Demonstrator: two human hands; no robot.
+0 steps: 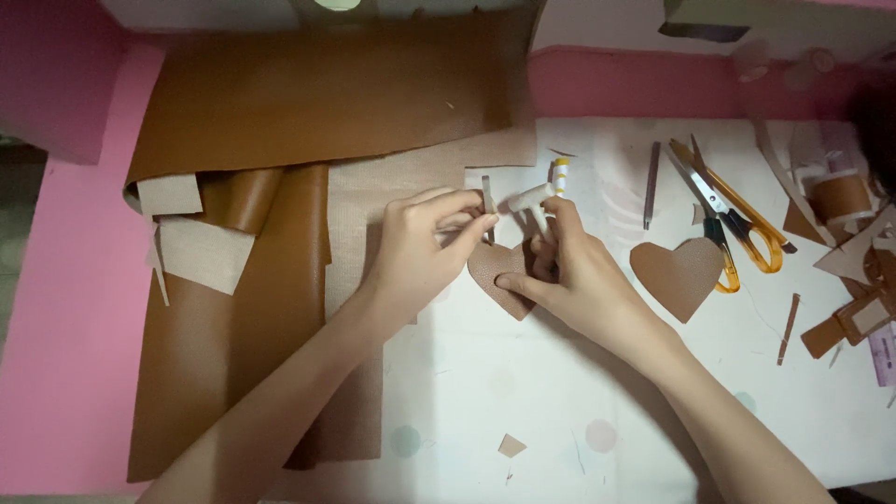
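Observation:
A brown leather heart (pixel 497 280) lies on the white table cover (pixel 523 392) between my hands. My left hand (pixel 425 247) pinches a thin strip (pixel 488 198) at the heart's upper left edge. My right hand (pixel 565 266) rests on the heart's right side, thumb pressing it down, and holds a small white tube (pixel 533 201). A second tube with a yellow band (pixel 560 175) stands just behind it.
A second brown heart (pixel 679 275) lies to the right beside yellow-handled scissors (pixel 733 219) and a grey awl (pixel 651 187). Leather scraps and a tape roll (pixel 837 196) crowd the far right. Large brown leather sheets (pixel 280 187) cover the left.

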